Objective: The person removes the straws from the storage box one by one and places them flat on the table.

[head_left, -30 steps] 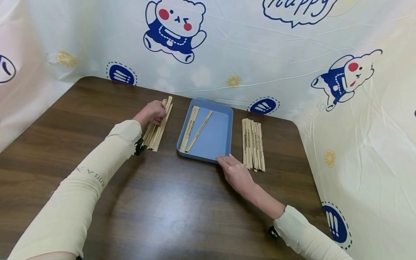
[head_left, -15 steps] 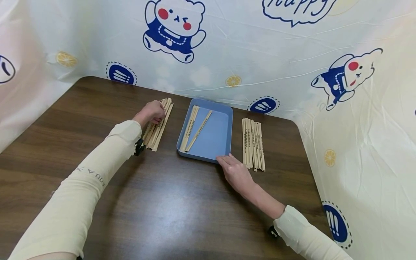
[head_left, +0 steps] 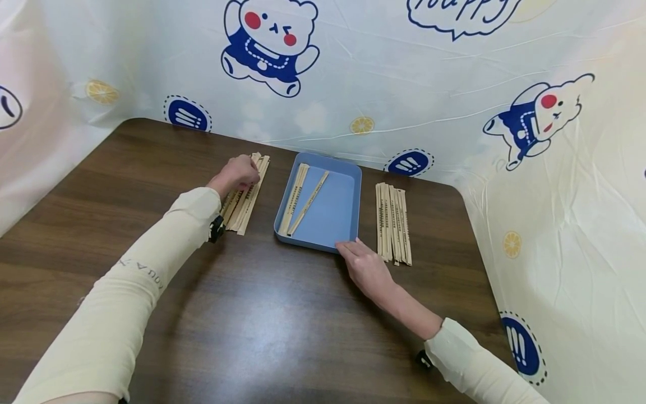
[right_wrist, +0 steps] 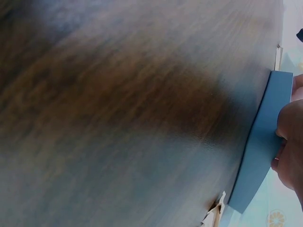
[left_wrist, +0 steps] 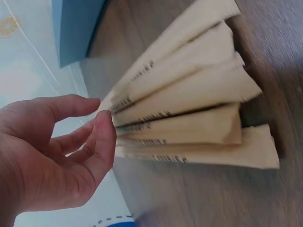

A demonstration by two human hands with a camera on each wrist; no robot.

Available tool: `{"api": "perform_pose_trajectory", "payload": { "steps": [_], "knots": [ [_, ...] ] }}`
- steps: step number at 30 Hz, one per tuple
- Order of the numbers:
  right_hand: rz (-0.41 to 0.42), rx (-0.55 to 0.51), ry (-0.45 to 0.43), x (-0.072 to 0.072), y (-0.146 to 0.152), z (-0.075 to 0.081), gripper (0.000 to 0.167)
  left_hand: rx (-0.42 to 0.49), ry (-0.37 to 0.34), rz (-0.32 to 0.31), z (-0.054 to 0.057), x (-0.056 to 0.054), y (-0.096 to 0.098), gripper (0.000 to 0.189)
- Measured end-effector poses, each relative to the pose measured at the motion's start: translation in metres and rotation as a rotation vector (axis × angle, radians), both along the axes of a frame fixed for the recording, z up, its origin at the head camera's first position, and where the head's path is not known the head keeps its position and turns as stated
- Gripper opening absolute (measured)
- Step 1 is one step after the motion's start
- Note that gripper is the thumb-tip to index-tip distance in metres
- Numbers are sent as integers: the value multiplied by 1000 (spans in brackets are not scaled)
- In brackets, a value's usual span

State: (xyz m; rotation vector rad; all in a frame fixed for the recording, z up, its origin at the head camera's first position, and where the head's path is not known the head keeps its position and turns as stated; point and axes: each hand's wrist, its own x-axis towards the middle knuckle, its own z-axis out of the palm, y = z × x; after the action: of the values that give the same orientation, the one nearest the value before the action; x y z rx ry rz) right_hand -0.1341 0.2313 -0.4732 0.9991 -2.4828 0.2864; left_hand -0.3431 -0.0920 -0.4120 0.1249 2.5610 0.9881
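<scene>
My left hand is over a bunch of paper-wrapped chopsticks left of the tray. In the left wrist view its fingers are bent and touch the bunch near its far end, thumb close to the index finger. Whether a packet is pinched between them I cannot tell. A blue rectangular tray lies in the middle, with several wrapped chopsticks along its left side, one packet slanting apart. At its near right corner my right hand grips the tray's rim, thumb against the outer wall.
Another row of wrapped chopsticks lies right of the tray, just beyond my right hand. Everything rests on a dark wooden table. A printed cloth with cartoon bears hangs behind and beside it.
A packet that stuck out past the far end of the left bunch has slid back nearer the others. My left hand shifted only slightly; the right hand and tray stayed put.
</scene>
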Motion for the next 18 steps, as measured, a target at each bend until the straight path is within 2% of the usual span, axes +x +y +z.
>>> {"api": "perform_pose_trajectory", "payload": {
  "steps": [2,5,7,9,10,14,18],
  "knots": [
    [4,-3,3,0,0,0,32,45,-13,-13,3,3,3,21],
    [5,-7,3,0,1,-1,33,105,-21,-45,9,7,12,11],
    [2,-4,0,0,1,-1,33,132,-37,-59,13,9,21,22],
    [3,-2,-5,0,1,-1,33,181,-78,-63,15,11,28,42],
    [4,-1,-6,0,1,-1,32,206,-106,-60,16,11,32,46],
    [9,-6,-2,0,1,-1,33,295,-201,-49,20,13,47,46],
    [10,-6,4,0,1,0,33,316,-235,-69,25,14,59,44]
  ]
}}
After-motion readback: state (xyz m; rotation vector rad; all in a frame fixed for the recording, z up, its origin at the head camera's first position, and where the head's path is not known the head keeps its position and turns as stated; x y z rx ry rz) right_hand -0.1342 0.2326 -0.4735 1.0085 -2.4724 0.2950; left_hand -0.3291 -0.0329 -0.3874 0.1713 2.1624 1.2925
